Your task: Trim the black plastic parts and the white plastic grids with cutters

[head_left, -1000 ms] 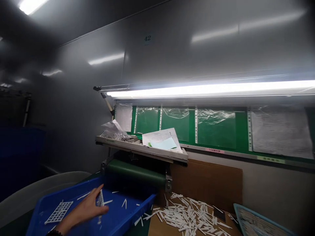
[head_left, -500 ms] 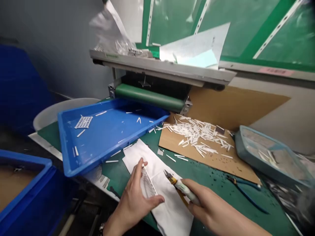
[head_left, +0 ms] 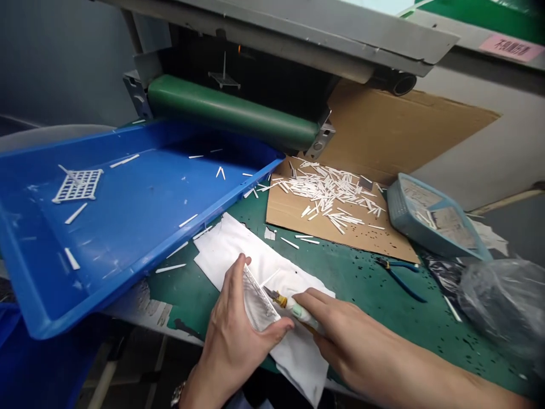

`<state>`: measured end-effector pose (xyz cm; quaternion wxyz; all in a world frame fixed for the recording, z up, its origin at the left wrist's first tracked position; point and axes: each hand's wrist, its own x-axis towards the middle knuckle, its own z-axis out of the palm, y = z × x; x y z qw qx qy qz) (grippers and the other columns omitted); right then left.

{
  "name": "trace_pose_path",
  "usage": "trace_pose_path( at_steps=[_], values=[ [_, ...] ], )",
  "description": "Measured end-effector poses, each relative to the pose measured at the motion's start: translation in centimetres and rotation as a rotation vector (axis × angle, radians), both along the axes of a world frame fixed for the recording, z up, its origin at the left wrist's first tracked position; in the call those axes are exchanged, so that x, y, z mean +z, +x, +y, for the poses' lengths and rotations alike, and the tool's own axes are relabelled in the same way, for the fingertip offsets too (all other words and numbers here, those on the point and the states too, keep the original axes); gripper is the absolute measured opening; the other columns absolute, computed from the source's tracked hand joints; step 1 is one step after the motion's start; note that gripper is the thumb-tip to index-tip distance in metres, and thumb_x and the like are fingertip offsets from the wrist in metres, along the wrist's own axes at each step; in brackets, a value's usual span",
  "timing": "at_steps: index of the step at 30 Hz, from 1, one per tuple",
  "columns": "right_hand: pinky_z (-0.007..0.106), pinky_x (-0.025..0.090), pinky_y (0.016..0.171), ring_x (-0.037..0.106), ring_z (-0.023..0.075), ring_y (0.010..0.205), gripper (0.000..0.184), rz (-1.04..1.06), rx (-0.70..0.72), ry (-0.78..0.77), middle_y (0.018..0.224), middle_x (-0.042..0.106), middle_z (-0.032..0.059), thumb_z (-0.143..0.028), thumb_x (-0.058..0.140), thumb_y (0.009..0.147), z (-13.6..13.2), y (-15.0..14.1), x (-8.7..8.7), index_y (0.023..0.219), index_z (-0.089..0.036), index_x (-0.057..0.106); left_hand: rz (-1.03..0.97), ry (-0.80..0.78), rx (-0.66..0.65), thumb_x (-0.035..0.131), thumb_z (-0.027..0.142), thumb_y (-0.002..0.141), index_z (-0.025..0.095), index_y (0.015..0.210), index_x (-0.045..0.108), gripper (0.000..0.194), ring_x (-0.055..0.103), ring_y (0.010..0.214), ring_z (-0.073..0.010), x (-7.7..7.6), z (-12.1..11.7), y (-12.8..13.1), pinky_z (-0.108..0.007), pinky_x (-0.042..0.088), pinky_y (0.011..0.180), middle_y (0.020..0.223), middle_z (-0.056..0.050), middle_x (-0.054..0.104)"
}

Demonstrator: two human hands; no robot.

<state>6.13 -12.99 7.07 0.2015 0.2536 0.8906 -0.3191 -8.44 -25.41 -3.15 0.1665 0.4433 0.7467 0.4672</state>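
Note:
My left hand (head_left: 238, 318) grips a white plastic grid piece (head_left: 260, 301) by its edges, tilted up on its side, with a thin white stick (head_left: 271, 277) projecting from its face. In my right hand (head_left: 336, 326) are cutting pliers (head_left: 293, 307) with wrapped handles. Their jaw tips are at the face of the grid, near the base of the stick; whether they touch cannot be made out. Beneath both hands lies a white cloth (head_left: 230, 238) on the green tabletop.
At left a blue tray (head_left: 149, 227) holds another white grid (head_left: 79, 186) and loose sticks. A pile of white sticks (head_left: 327, 190) covers cardboard (head_left: 283, 210). Blue-handled pliers (head_left: 402, 278), a light-blue basket (head_left: 438, 227) and a plastic bag (head_left: 502, 307) lie right. A green conveyor roller (head_left: 230, 108) stands behind.
My right hand has brought the pliers left, so their jaws are now at the grid instead of apart from it. My left hand keeps its hold. The view has tipped downward and closer.

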Motion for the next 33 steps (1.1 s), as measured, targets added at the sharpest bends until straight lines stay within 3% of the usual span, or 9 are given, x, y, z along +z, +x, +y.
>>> trace_pose_path(
  at_steps=[11, 14, 22, 28, 33],
  values=[
    [0.025, 0.034, 0.064, 0.055, 0.0161, 0.075, 0.012, -0.112, 0.077, 0.093, 0.092, 0.057, 0.0048, -0.010, 0.050, 0.084, -0.3, -2.6, 1.0, 0.092, -0.019, 0.049, -0.002, 0.018, 0.020, 0.072, 0.048, 0.072, 0.023, 0.148, 0.016, 0.098, 0.048, 0.128, -0.0320, 0.0, 0.0, -0.1, -0.044, 0.047, 0.100, 0.142, -0.016, 0.045],
    [0.025, 0.033, 0.063, 0.055, 0.0164, 0.073, 0.015, -0.182, 0.110, 0.102, 0.091, 0.057, 0.0055, -0.007, 0.052, 0.080, -0.3, -3.5, 1.0, 0.090, -0.018, 0.048, -0.010, 0.000, 0.018, 0.073, 0.049, 0.070, 0.023, 0.148, 0.016, 0.100, 0.048, 0.128, -0.0324, 0.0, -0.1, -0.2, -0.044, 0.047, 0.100, 0.143, -0.016, 0.044],
    [0.027, 0.036, 0.065, 0.054, 0.0178, 0.076, 0.019, -0.109, 0.050, 0.053, 0.095, 0.057, 0.0067, -0.009, 0.052, 0.079, -0.2, -3.6, -2.1, 0.095, -0.018, 0.050, 0.025, -0.024, 0.004, 0.072, 0.058, 0.069, 0.026, 0.150, 0.013, 0.105, 0.053, 0.123, -0.0338, -0.4, -0.1, -0.5, -0.043, 0.051, 0.094, 0.140, -0.014, 0.048],
    [0.030, 0.042, 0.078, 0.052, 0.0228, 0.092, 0.050, -0.141, 0.004, -0.005, 0.107, 0.055, 0.0110, 0.002, 0.051, 0.060, -0.8, -3.3, -2.9, 0.106, -0.015, 0.053, 0.059, -0.082, 0.053, 0.060, 0.072, 0.070, 0.023, 0.151, 0.013, 0.106, 0.055, 0.120, -0.0329, 0.0, 0.1, 0.0, -0.041, 0.054, 0.089, 0.137, -0.016, 0.051],
    [0.035, 0.044, 0.083, 0.051, 0.0241, 0.094, 0.040, -0.038, -0.008, -0.004, 0.104, 0.055, 0.0117, 0.000, 0.045, 0.068, -0.6, -2.6, -3.8, 0.104, -0.015, 0.054, 0.112, -0.060, 0.113, 0.049, 0.076, 0.074, 0.018, 0.151, 0.016, 0.103, 0.056, 0.119, -0.0322, 0.2, 0.5, 0.5, -0.040, 0.055, 0.086, 0.134, -0.017, 0.054]
  ],
)
